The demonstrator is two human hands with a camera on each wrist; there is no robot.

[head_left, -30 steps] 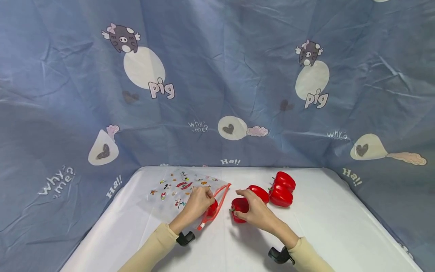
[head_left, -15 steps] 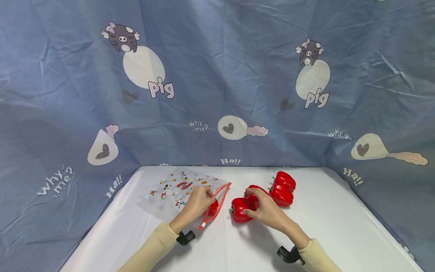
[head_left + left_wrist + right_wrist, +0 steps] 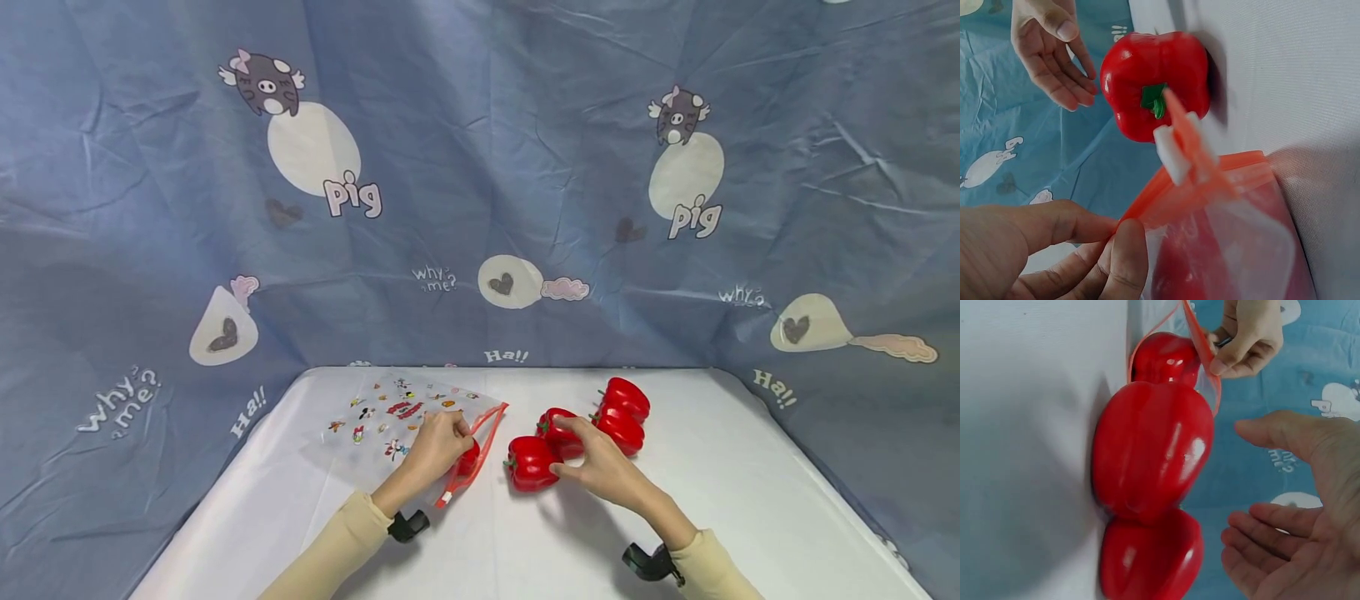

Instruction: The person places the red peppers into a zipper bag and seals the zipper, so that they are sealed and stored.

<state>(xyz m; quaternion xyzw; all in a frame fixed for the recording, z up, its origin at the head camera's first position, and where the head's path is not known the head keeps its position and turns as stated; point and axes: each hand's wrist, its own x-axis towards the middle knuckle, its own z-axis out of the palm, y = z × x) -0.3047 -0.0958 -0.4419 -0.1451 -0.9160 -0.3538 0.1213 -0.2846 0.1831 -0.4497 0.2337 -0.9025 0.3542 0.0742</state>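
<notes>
Between thumb and fingers, my left hand (image 3: 438,446) pinches the orange zip edge (image 3: 1147,203) of a clear zip bag (image 3: 348,454) printed with cartoon figures. Just inside the bag's mouth lies a red bell pepper (image 3: 470,458), partly hidden by the hand. My right hand (image 3: 615,475) hovers with its fingers spread and holds nothing. In the right wrist view, a gap separates it from the front bell pepper (image 3: 1150,450), which lies outside the bag mouth with its green stem toward the bag. Touching or close behind it is another bell pepper (image 3: 553,427).
Two more red bell peppers (image 3: 628,398) lie close together at the back right of the white-covered table (image 3: 720,500). A blue printed cloth (image 3: 480,167) hangs behind the table. Black wrist mounts (image 3: 651,562) sit on both wrists.
My right hand has drawn back to the right from the front bell pepper, uncovering it and the one behind. My left hand keeps its pinch on the bag edge.
</notes>
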